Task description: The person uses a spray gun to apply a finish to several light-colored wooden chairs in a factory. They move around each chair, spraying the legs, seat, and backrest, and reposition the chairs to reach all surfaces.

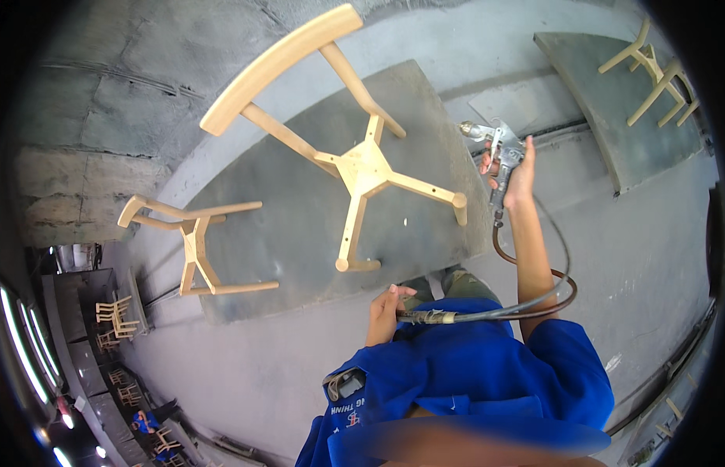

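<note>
My right hand (518,179) is raised at the right, wrapped round the handle of a metal spray gun (504,148). The gun's nozzle points left, towards a pale wooden chair frame (362,170). This frame has a curved backrest, a cross-shaped seat support and no seat; it stands on a grey board (300,249). Two hoses (495,314) loop down from the gun beside my right forearm and are bound together with tape. Close to my body, my left hand (384,313) is closed around the bundled hoses, its index finger partly stretched out.
A second chair frame (193,243) is at the board's left part. Another grey board (612,117) at the upper right bears more chair frames (651,74). Further chair frames (117,317) and a person in blue (145,421) show at the far left. Concrete wall (90,101) rises behind.
</note>
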Motion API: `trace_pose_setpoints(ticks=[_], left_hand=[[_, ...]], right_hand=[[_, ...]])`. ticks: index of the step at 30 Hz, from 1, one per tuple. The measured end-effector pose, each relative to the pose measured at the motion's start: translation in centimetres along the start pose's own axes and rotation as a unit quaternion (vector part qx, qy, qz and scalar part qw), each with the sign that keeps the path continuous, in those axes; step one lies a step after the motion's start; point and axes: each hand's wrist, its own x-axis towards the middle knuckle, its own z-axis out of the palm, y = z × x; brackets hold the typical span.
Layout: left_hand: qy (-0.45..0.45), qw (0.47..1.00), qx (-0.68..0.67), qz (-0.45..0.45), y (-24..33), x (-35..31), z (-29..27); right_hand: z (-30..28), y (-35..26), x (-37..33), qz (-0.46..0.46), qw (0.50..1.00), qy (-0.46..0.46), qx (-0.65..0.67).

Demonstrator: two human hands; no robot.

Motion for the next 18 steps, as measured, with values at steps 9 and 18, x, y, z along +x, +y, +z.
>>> trace_pose_setpoints(ticks=[9,18], left_hand=[[0.004,0.999,0.037,-0.004,-0.4,-1.9,1.9],[-0.140,0.983,0.102,-0.059,-4.6,-6.4,0.6]], right_hand=[[-8.8,4.9,-4.7,0.064,0.970,0.212,-0.100],[-14.8,6.2,-19.0,0.000,0.988,0.155,0.023]])
